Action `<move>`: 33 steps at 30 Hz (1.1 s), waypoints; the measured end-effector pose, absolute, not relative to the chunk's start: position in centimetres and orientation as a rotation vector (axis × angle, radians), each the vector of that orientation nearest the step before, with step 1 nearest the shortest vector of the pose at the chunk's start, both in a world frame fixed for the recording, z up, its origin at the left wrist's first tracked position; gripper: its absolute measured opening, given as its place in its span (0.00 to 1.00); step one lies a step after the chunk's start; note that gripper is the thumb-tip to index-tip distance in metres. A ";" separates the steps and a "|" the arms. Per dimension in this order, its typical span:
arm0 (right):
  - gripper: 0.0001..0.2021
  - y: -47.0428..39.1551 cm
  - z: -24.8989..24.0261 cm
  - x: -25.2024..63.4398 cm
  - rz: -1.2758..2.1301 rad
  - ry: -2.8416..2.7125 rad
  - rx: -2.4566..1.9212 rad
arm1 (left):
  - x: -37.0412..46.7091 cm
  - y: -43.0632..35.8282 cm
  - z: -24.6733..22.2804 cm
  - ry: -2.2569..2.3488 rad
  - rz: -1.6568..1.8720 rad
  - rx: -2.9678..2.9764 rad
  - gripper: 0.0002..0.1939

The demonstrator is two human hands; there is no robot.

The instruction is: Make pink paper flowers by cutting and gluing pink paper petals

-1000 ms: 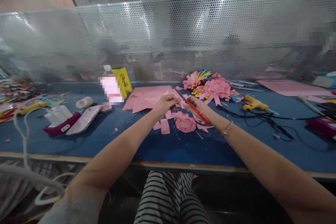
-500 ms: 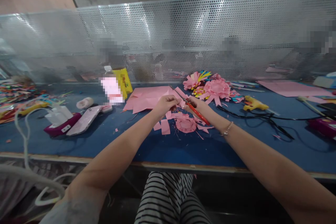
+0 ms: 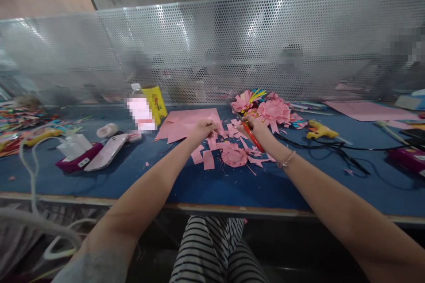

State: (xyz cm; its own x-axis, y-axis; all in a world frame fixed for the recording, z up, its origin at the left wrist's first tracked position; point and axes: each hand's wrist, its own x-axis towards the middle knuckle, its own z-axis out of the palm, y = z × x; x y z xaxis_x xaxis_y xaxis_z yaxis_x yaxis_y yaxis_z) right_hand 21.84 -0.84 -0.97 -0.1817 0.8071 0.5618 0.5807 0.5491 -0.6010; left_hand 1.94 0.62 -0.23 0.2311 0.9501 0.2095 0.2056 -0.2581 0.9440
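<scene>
My left hand (image 3: 206, 129) is closed, its fingertips pinched on a small piece of pink paper (image 3: 215, 132). In my right hand (image 3: 255, 129) are scissors (image 3: 253, 137) with red handles, their blades pointing away to the upper left, apart from that paper. Below and between the hands, a crumpled pink paper flower (image 3: 234, 154) lies on the blue table among cut pink pieces (image 3: 208, 159). Larger pink sheets (image 3: 179, 124) lie just beyond my left hand. Behind my right hand is a heap of pink, yellow and blue paper flowers (image 3: 274, 110).
At right are a yellow glue gun (image 3: 320, 130) and black cables (image 3: 338, 146). On the left lie a phone (image 3: 108, 152), a purple power strip (image 3: 79, 159) and a tape roll (image 3: 107, 130). A yellow container (image 3: 158, 101) stands before the perforated metal screen (image 3: 199, 44).
My hands have moved apart, the left one slightly left and the right one slightly right with the scissors. The blades have come away from the paper, and cut pieces now show between the hands.
</scene>
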 end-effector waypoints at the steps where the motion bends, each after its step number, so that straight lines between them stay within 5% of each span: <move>1: 0.15 -0.5 -1.2 22.1 0.285 -1.846 -1.136 | 1.7 0.8 -0.1 1.144 1.107 1.632 0.11; 17: 0.17 -2.4 -0.5 21.4 0.230 -1.969 -1.199 | 2.5 1.0 -0.4 1.057 1.250 1.540 0.10; 21: 0.17 -2.2 -0.7 21.5 0.202 -1.999 -1.251 | 1.7 1.6 -1.1 1.458 1.129 1.824 0.08; 26: 0.15 -1.7 -1.0 21.9 0.158 -2.014 -1.295 | 1.2 1.3 -1.4 1.909 0.920 2.417 0.22; 33: 0.12 -1.3 -1.2 22.1 0.132 -1.989 -1.250 | 3.9 1.3 -2.2 1.520 0.600 2.839 0.16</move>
